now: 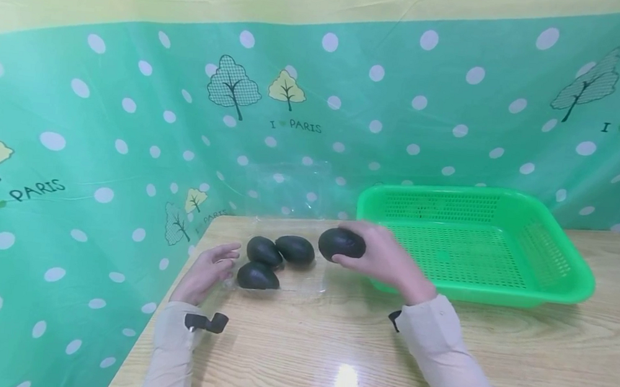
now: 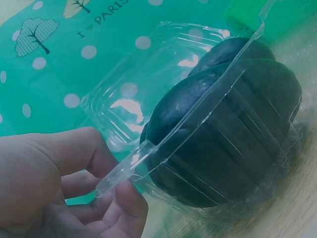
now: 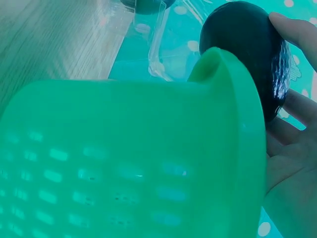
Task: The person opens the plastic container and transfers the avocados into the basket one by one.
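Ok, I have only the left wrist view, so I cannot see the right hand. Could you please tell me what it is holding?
Observer: The right hand holds one dark fruit.
Operator: Thank you. In my view it is difficult to count: how many other fruits do you see?
Observer: Three more fruits, all in the clear box.
Operator: I understand. And what stands to the right of the box?
Observer: A green basket with many small holes.

Dark avocado [image 1: 341, 245] in right fingers [image 3: 301, 106], others [image 1: 264, 251] in clear container [image 2: 116, 119]
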The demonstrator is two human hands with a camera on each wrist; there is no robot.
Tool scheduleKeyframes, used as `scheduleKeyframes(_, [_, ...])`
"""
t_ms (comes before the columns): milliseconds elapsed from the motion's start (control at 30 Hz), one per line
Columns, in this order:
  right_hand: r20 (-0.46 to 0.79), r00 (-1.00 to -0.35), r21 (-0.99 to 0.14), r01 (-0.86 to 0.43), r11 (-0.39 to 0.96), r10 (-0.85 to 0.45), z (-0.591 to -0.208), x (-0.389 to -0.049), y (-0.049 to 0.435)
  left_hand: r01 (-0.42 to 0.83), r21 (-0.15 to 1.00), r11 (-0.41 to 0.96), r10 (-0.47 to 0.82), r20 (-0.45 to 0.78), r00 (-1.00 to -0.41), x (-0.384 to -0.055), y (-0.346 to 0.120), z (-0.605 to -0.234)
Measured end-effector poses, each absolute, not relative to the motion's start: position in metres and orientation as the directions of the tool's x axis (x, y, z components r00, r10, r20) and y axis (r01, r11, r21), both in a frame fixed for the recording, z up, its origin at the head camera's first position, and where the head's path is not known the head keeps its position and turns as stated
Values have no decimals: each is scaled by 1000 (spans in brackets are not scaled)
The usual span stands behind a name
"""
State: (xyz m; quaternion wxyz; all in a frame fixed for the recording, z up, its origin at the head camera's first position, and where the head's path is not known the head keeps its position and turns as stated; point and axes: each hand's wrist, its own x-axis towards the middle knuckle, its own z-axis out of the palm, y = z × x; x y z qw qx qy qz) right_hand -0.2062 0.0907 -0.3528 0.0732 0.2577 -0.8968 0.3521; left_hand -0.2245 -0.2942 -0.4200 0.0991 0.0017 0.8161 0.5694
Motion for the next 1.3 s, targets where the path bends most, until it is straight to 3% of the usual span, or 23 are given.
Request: scheduleKeyframes(1300, [315, -885, -610, -465, 641, -343, -344, -206, 120, -101, 927, 362, 124, -155, -980, -225, -296, -419])
